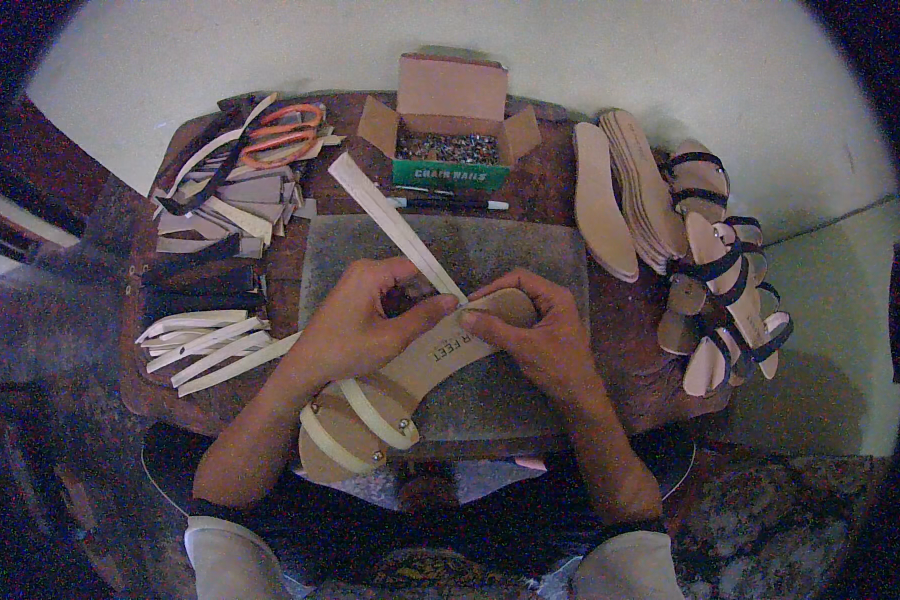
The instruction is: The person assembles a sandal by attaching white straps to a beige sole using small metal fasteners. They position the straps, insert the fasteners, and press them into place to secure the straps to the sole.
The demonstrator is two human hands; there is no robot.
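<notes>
A tan sandal (425,370) lies slantwise before me, toe at the lower left and heel at the upper right. Two cream straps with round metal studs cross its toe part. My left hand (360,325) is closed, pinching the lower end of a long cream strap (390,220) against the sole's edge. The strap's free end sticks up to the far left. Closed around the heel part of the sandal is my right hand (540,330), its thumb on the insole beside the strap end. Both hands' fingertips nearly meet there; what lies under them is hidden.
A dark mat (530,410) lies under my hands. Behind it are a pen (455,204) and an open box (450,175) of small nails. Orange-handled scissors (282,137), strap scraps and cream straps (210,345) are left; stacked soles (645,195) and dark-strapped sandals (735,275) right.
</notes>
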